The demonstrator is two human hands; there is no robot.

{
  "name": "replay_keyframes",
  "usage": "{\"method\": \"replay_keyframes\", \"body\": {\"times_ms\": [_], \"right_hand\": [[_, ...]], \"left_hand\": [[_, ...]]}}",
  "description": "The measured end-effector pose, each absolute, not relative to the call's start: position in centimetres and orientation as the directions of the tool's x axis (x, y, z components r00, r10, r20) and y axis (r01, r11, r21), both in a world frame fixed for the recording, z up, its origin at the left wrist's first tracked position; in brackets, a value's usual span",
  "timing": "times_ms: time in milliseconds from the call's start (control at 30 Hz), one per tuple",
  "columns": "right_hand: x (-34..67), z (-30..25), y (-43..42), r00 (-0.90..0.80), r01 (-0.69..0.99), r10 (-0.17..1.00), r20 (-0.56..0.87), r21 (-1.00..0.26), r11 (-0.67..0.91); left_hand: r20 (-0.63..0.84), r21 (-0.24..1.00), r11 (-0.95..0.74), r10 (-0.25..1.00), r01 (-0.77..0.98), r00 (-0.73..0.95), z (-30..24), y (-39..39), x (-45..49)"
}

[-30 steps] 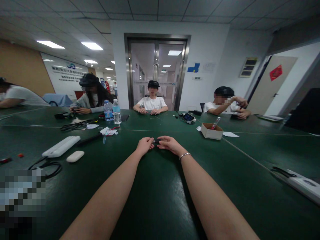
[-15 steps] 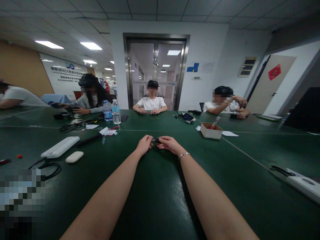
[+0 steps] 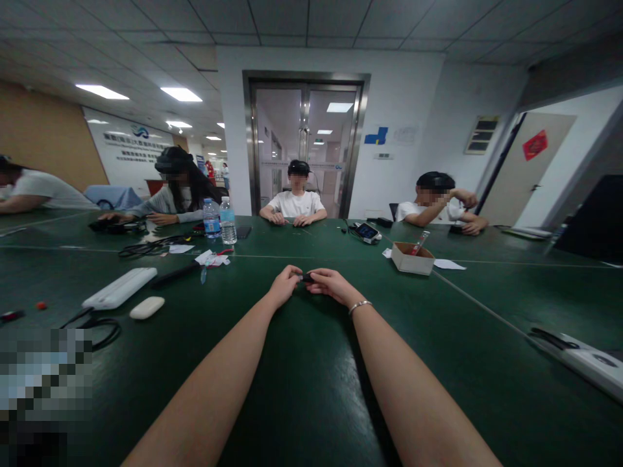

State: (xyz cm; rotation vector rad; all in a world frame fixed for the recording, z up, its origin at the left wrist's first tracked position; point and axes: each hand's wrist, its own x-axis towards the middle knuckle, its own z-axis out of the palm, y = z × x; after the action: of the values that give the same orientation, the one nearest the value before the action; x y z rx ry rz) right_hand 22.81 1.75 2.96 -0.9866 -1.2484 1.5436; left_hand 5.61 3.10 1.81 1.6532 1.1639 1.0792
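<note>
Both my hands meet over the green table [image 3: 296, 383], a little beyond its middle. Between the fingertips is a small dark object [image 3: 306, 277], stubby, with a paler tip on the left side; its kind is too small to make out. My right hand [image 3: 331, 287], with a silver bangle at the wrist, pinches the dark body between thumb and fingers. At the paler end, my left hand [image 3: 284, 288] is closed in a pinch. Fingers cover part of the object.
On the left lie a white power bank-like box [image 3: 121, 289], a white rounded case [image 3: 147, 308] and black cables. Two water bottles [image 3: 228, 224] stand farther back. A small open carton [image 3: 413, 261] sits to the right. Several people sit around the table.
My hands keep their pinch on the small dark object, nearly in place. The whole view has shifted slightly. At the left, a seated person's hand has moved lower toward the table.
</note>
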Motion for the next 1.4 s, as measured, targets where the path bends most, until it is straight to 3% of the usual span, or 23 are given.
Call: {"method": "replay_keyframes", "body": {"times_ms": [267, 600, 900, 1400], "right_hand": [[22.78, 3.18, 1.52, -0.299, -0.151, 0.953, -0.042, -0.984, -0.091], [22.91, 2.98, 1.69, -0.321, -0.143, 0.947, -0.021, -0.987, -0.071], [22.90, 2.90, 1.81, -0.324, -0.144, 0.946, -0.023, -0.987, -0.074], [22.97, 2.93, 1.82, -0.327, -0.127, 0.945, -0.019, -0.990, -0.064]], "left_hand": [[0.185, 0.946, -0.226, 0.965, 0.230, 0.187, 1.34, 3.51, 5.48], [0.163, 0.954, -0.227, 0.941, 0.197, 0.295, 1.47, 3.35, 5.43], [0.235, 0.946, -0.278, 0.942, 0.167, 0.239, 1.49, 3.36, 5.50], [0.198, 0.943, -0.258, 0.944, 0.212, 0.265, 1.86, 3.04, 5.44]]}}
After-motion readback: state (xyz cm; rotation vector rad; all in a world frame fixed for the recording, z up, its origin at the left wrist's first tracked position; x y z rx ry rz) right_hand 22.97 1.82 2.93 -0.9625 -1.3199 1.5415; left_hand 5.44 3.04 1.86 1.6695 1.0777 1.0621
